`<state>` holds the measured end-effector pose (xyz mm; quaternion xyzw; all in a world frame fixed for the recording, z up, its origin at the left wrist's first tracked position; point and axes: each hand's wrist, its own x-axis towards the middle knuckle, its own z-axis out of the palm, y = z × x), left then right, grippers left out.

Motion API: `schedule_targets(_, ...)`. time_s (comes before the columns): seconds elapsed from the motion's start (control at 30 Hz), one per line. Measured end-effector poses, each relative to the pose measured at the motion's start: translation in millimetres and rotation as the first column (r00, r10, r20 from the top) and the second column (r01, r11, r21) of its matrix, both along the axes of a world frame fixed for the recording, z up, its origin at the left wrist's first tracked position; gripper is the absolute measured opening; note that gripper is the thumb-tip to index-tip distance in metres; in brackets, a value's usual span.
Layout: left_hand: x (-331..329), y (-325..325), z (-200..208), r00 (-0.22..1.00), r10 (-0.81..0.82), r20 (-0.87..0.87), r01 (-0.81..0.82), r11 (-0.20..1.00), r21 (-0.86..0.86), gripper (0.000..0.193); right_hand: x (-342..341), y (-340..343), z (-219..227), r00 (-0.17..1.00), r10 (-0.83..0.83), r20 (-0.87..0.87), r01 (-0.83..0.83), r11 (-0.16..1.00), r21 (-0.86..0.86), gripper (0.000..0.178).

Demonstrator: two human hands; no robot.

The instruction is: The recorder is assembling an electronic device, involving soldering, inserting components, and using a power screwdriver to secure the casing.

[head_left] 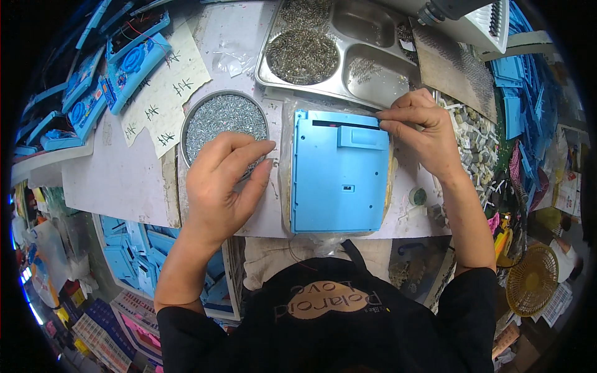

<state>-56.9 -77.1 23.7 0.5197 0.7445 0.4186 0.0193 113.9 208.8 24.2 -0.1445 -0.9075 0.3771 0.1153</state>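
A light-blue plastic case (329,186) lies flat on the bench before me, with a dark slot near its far edge and a raised rectangular block below the slot. My right hand (423,127) is at its far right corner, thumb and forefinger pinched together there; anything between them is too small to make out. My left hand (227,180) hovers at the near side of a round metal dish (184,133) full of small silvery screws (227,115). Its fingers are bent, and thumb and forefinger tips stand apart with nothing visible between them.
Behind the case stands a steel compartment tray (267,78) with small metal parts. Many small pale parts (476,146) lie right of my right forearm. Blue housings (134,65) are heaped at far left; a box (233,273) of blue pieces sits below the bench edge.
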Motion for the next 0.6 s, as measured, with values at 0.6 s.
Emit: schedule_targets(0.6, -33, -27, -21, 0.959, 0.214, -0.187, -0.267, 0.903, -0.336, 0.018, 50, -58, 2, 0.991, -0.078, -0.109, 0.059, 0.984, -0.167, 0.014)
